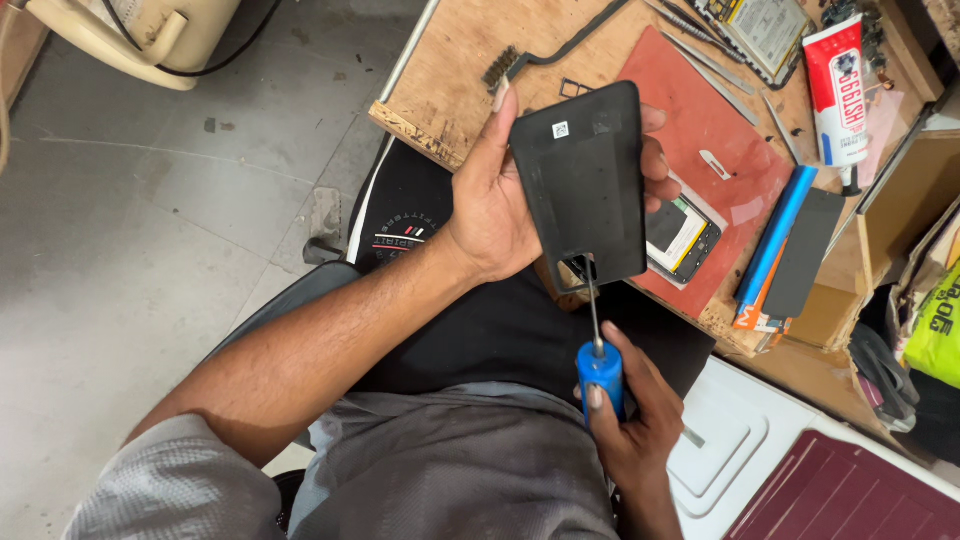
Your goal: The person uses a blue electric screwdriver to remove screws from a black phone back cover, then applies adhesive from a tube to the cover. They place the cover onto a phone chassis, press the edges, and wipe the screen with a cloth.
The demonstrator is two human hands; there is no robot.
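Note:
My left hand grips a black phone back cover above my lap, its inner side facing up and a small white sticker near its top. My right hand holds a screwdriver with a blue handle. The thin metal shaft points up and its tip rests in the cut-out at the cover's lower edge. On the wooden workbench, an opened phone body lies on a red mat, just right of the cover.
On the bench lie metal tweezers, a red and white glue tube, a small wire brush, a blue bar and a black block. A white plastic stool stands at my right. Grey floor spreads to the left.

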